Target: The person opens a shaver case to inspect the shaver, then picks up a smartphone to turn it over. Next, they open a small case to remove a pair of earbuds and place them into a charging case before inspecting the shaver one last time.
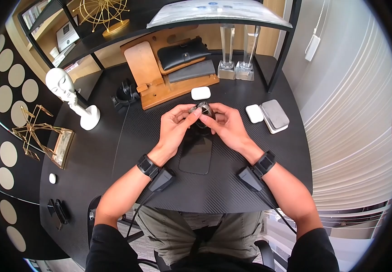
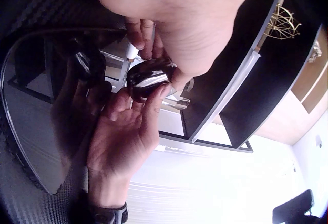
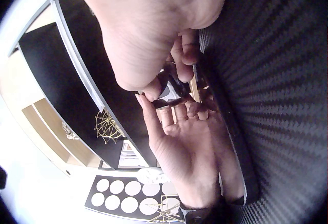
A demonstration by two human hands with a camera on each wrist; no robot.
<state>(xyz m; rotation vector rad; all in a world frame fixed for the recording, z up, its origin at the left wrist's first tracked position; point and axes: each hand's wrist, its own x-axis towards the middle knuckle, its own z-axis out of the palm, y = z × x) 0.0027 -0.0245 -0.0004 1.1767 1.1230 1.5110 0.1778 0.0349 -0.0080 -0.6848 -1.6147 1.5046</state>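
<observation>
Both hands meet over the middle of the desk around a small dark glossy object (image 1: 208, 115). My left hand (image 1: 176, 127) pinches its left side with thumb and fingers, and my right hand (image 1: 231, 128) grips its right side. The left wrist view shows the rounded, shiny object (image 2: 148, 79) between the two hands; in the right wrist view fingers partly hide it (image 3: 177, 84). What the object is, I cannot tell. Just below the hands a black phone-like slab (image 1: 196, 156) lies flat on the desk, its glossy surface reflecting them.
Behind the hands lie a white case (image 1: 200, 93) and a wooden stand (image 1: 159, 97) with a black pouch. White and grey boxes (image 1: 275, 116) sit right. A white figurine (image 1: 90, 118), headphones (image 1: 126, 93) and a gold ornament (image 1: 35, 129) stand left. Crystal pieces (image 1: 244, 71) are below the shelf.
</observation>
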